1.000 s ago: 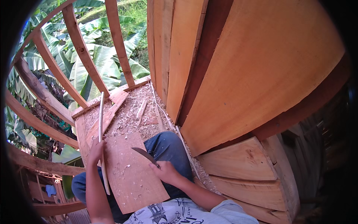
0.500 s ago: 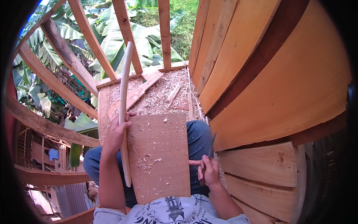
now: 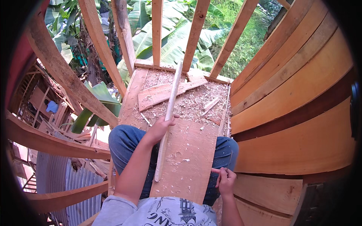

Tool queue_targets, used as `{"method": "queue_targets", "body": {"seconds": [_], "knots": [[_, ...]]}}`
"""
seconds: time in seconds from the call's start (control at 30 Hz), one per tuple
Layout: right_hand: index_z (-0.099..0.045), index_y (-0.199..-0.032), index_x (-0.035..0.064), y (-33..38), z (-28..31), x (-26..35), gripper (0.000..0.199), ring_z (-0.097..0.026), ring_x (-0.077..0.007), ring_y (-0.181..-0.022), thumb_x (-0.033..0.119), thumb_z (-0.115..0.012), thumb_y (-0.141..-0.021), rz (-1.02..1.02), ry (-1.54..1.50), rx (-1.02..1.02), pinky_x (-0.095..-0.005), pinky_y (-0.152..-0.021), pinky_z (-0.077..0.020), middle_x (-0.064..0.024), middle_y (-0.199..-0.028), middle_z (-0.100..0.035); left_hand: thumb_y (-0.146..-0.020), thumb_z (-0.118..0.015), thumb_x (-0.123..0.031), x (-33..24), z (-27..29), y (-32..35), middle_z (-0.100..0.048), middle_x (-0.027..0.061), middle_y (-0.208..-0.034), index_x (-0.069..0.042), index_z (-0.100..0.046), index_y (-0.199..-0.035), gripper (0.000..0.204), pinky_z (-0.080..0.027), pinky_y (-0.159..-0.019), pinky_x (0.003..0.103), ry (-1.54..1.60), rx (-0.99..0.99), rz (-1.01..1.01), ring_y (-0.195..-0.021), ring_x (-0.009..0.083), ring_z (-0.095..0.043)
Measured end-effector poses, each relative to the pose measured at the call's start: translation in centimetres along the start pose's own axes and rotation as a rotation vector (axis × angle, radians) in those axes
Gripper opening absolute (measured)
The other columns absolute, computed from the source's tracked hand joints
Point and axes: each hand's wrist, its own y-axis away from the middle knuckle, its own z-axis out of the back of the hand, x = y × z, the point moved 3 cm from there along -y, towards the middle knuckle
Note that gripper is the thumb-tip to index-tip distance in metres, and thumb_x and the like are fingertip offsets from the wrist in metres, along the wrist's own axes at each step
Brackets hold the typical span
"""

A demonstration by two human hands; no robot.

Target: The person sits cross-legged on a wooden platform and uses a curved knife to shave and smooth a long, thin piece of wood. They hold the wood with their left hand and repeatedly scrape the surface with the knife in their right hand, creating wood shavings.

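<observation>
Floor (image 3: 220, 89) strewn with pale curled wood shavings (image 3: 188, 103), slatted wooden railing (image 3: 195, 34) along its far edge and left side. Long, slim, pale wooden stick (image 3: 169, 111) is in the left hand (image 3: 160, 128), fingers wrapped round it near mid-length, fingertips showing on the stick's right side. Stick sticks out past the hand both ways: upper end over the floor toward the railing, lower end back toward the body, along the left part of a flat, rectangular, light-brown wooden board (image 3: 192, 158). Can't be sure stick and board touch.

Right hand (image 3: 225, 180) well apart from the stick, just right of the board by the right knee; index finger out toward the board's edge, other fingers curled. Whether it grips anything isn't clear.

Board rests on the lap, knees in blue jeans (image 3: 128, 145) either side, a few shavings on top. Beyond it, small pale wood offcut (image 3: 210, 106) among the shavings; broad, flat, light-brown plank (image 3: 156, 96) slanting across the floor, partly behind the stick. Right side: orange-brown wooden panels (image 3: 290, 150). Lower left: grey corrugated metal sheets (image 3: 81, 188). Past the railing: large green banana leaves (image 3: 175, 39), grass (image 3: 249, 41).
</observation>
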Motion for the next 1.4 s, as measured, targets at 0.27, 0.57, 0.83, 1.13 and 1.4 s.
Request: {"method": "queue_targets", "body": {"seconds": [0.27,0.57,0.83,1.13,1.4], "knots": [[-0.045,-0.058,0.0024,-2.3,0.2,3.2,0.058,-0.043,-0.0098,-0.039,0.045,-0.05,-0.097,0.375,0.268,0.022,-0.0259,-0.038,-0.028,-0.003,-0.051,-0.048,-0.082,-0.055,-0.007,-4.6,-1.7,4.4,-0.056,0.0086,-0.096,-0.002,-0.049,-0.098,0.018,-0.044,-0.087,0.033,-0.086,0.257,-0.13,-0.098,0.0204,-0.057],[-0.061,-0.069,0.0025,-5.0,-3.3,11.3,0.048,-0.051,-0.0279,-0.044,0.047,-0.064,-0.087,0.64,0.607,0.116,-0.0338,-0.043,-0.0381,-0.0091,-0.054,-0.047,-0.093,-0.058,-0.024,-1.6,-7.2,10.5,-0.043,-0.0022,-0.073,-0.002,-0.044,-0.103,0.028,-0.031,-0.046,0.022,0.447,0.748,0.24,-0.054,0.0048,-0.04],[-0.047,-0.058,0.0049,-8.1,0.7,13.2,0.058,-0.049,-0.029,-0.043,0.055,-0.066,-0.082,0.544,0.531,-0.208,-0.035,-0.042,-0.0389,-0.0073,-0.051,-0.043,-0.095,-0.054,-0.025,-1.7,-7.7,11.2,-0.044,0.0001,-0.086,-0.003,-0.045,-0.102,0.024,-0.037,-0.067,0.025,0.277,0.816,0.126,-0.076,0.0077,-0.043],[-0.046,-0.058,0.0062,-7.3,-0.3,9.8,0.06,-0.051,-0.0291,-0.042,0.059,-0.065,-0.079,0.6,0.749,0.013,-0.0355,-0.04,-0.0401,-0.0085,-0.05,-0.044,-0.094,-0.054,-0.018,-2.1,-8.1,10.4,-0.043,0.0026,-0.084,-0.001,-0.046,-0.106,0.022,-0.038,-0.072,0.029,0.117,0.732,0.218,-0.079,0.0123,-0.043],[-0.051,-0.06,0.0054,-8.0,0.1,10.2,0.056,-0.056,-0.0265,-0.046,0.055,-0.065,-0.082,0.514,0.539,-0.117,-0.034,-0.041,-0.0412,-0.007,-0.052,-0.049,-0.093,-0.055,-0.016,-0.8,-7.2,12.1,-0.047,0.0045,-0.085,-0.001,-0.046,-0.103,0.02,-0.04,-0.072,0.031,0.069,0.735,0.206,-0.08,0.0141,-0.046]]}}
